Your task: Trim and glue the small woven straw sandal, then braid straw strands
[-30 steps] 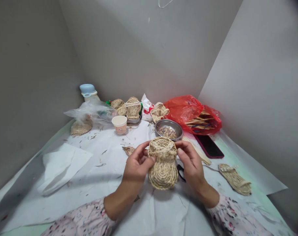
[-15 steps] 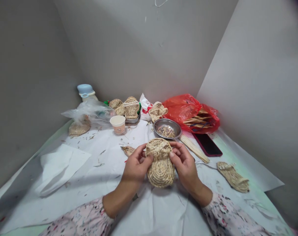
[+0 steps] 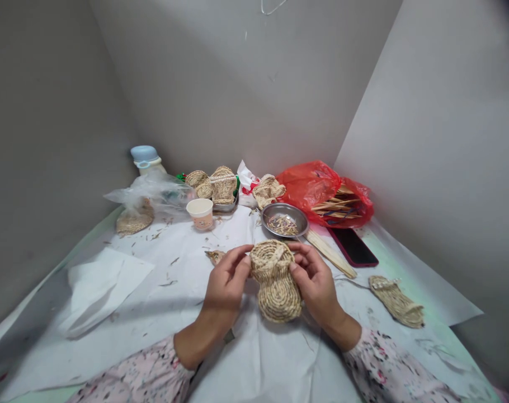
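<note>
A small woven straw slipper (image 3: pixel 279 291), coiled and pinched in at the waist, is held up over the white table covering, its strap end away from me. My left hand (image 3: pixel 226 282) pinches the upper left edge between thumb and fingers. Along the upper right edge, the thumb of my right hand (image 3: pixel 317 282) rests on the front, with its fingers behind. A pointed object (image 3: pixel 215 256), partly hidden, lies just beyond my left hand. Another straw slipper (image 3: pixel 396 302) with a beaded strap lies to the right.
At the back are a plastic bag (image 3: pixel 160 187), a paper cup (image 3: pixel 201 214), more straw slippers (image 3: pixel 223 184), a metal bowl (image 3: pixel 284 219) of small bits and a red bag (image 3: pixel 309 182) of straw. A phone (image 3: pixel 354 246) lies right; folded white paper (image 3: pixel 105 285) lies left.
The slipper has tilted, its lower end swinging slightly right and its strap now slanting differently. My left thumb has slid outward to the slipper's edge. The right hand has barely moved.
</note>
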`<state>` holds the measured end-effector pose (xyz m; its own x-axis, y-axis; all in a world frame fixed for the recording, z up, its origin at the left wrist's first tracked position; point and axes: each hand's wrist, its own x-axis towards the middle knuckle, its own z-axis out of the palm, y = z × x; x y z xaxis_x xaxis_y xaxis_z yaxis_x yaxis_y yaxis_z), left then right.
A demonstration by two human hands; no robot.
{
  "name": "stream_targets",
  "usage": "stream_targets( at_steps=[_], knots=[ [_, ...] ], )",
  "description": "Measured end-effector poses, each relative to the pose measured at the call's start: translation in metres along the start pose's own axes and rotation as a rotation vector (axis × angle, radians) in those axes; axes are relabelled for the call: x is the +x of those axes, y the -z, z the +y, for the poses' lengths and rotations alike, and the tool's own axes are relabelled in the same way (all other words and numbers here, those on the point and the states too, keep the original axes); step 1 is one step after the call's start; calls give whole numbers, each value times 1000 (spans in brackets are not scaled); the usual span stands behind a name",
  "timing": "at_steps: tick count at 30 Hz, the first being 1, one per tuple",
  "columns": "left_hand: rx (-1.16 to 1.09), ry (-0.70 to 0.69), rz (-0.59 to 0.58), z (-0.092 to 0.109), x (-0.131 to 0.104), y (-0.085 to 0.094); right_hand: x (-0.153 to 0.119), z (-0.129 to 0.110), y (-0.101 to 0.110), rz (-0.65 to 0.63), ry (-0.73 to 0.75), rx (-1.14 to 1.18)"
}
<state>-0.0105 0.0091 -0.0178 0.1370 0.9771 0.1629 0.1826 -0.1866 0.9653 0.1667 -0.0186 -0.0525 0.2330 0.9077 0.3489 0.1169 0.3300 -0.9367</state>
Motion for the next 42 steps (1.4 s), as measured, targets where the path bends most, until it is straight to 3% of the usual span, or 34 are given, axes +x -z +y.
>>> stream_targets(
  at_steps=[5,13,20,42],
  knots=[
    [14,-42,48,-4,9,3,0,3,2,-62,-55,73],
    [-10,89,-63,8,17,5,-2,4,5,-202,-87,116],
    [-65,151,-118,8,17,5,-4,4,6,-200,-34,63],
    [-101,190,-168,0,18,5,-6,4,4,-191,-66,78]
  ],
)
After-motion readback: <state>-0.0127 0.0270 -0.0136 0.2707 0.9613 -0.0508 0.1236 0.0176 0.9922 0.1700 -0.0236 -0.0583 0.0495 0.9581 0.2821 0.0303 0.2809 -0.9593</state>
